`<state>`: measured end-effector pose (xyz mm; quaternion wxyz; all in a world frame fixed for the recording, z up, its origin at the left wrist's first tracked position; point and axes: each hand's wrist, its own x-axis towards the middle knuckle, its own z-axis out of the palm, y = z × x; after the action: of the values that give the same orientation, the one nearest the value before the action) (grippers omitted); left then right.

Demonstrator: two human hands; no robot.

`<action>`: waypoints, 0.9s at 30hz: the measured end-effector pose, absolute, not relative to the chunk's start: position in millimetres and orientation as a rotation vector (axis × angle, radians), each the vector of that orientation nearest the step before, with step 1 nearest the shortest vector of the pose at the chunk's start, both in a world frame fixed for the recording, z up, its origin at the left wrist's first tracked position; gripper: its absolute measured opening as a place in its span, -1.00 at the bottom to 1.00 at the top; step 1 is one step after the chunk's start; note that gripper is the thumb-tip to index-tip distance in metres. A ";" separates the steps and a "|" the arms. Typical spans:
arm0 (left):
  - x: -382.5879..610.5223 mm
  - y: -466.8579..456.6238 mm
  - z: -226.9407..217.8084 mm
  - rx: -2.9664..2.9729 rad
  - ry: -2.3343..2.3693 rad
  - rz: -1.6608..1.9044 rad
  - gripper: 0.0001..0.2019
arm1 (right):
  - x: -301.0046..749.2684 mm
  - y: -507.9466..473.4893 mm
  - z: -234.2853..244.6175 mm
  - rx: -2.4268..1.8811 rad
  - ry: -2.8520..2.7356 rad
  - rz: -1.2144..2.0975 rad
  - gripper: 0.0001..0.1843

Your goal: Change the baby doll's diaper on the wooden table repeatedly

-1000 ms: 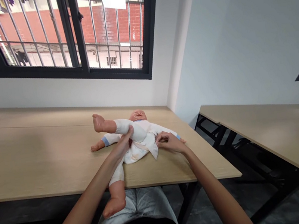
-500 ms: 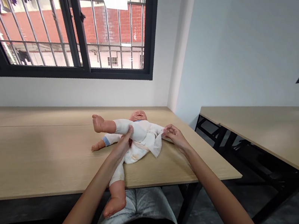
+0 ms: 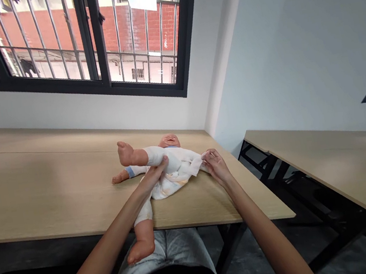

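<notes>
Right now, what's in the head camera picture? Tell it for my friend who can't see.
A baby doll lies face up on a wood-coloured table, a person's left hand gripping one leg and right hand pinching a white flap at its side. Behind is a barred window.

1. One view: head-worn cam, facing forward and down, wearer's lap (image 3: 183,248) at 6 o'clock.
2. Near field: left hand (image 3: 157,172) at 8, right hand (image 3: 216,166) at 4 — both close to centre.
3. Farther: barred window (image 3: 98,39) between 10 and 11, second table (image 3: 329,164) past 3.
4. Wide framing — window's bottom edge slopes down toward 3.
</notes>
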<state>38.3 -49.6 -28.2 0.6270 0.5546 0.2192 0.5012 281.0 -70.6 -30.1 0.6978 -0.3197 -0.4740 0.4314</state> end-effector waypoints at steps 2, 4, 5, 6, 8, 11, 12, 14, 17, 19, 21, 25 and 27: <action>39.2 -49.9 -27.5 1.303 0.497 1.166 -0.33 | 282.0 -69.3 -31.1 -0.769 -1.059 0.927 -0.59; 39.9 -50.6 -26.2 1.287 0.462 1.153 -0.30 | 284.1 -66.7 -33.3 -0.835 -1.030 0.870 -0.58; 40.0 -51.0 -25.7 1.266 0.444 1.138 -0.29 | 285.3 -65.3 -34.5 -0.875 -1.009 0.830 -0.57; 39.9 -51.5 -25.3 1.245 0.430 1.123 -0.28 | 286.4 -64.0 -35.7 -0.914 -0.994 0.791 -0.56; 39.5 -52.6 -24.6 1.208 0.418 1.102 -0.29 | 288.2 -62.3 -37.6 -0.969 -0.978 0.736 -0.55; 39.7 -54.8 -22.7 1.162 0.408 1.099 -0.31 | 288.7 -62.3 -38.1 -0.970 -0.967 0.741 -0.56; 40.0 -55.7 -21.5 1.147 0.399 1.102 -0.32 | 288.2 -62.8 -37.7 -0.957 -0.962 0.753 -0.56; 40.9 -57.5 -18.2 1.121 0.376 1.104 -0.32 | 286.7 -64.3 -36.3 -0.919 -0.963 0.770 -0.56; 41.7 -60.9 -12.5 1.075 0.380 1.104 -0.30 | 283.8 -66.4 -34.0 -0.854 -1.000 0.792 -0.56; 41.7 -63.7 -9.4 1.046 0.415 1.112 -0.30 | 281.9 -67.1 -33.2 -0.824 -1.043 0.831 -0.56; 41.3 -66.2 -7.5 1.038 0.439 1.121 -0.31 | 280.6 -67.2 -33.4 -0.803 -1.090 0.882 -0.55; 41.1 -67.6 -7.3 1.048 0.435 1.123 -0.34 | 279.5 -66.2 -34.5 -0.792 -1.136 0.889 -0.60; 41.3 -67.1 -7.7 1.045 0.437 1.120 -0.34 | 279.2 -65.9 -34.3 -0.781 -1.114 0.877 -0.61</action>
<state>41.3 -67.1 -7.7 0.6993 0.4688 0.1961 0.5027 279.2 -65.9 -34.3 0.6899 -0.3494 -0.4981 0.3921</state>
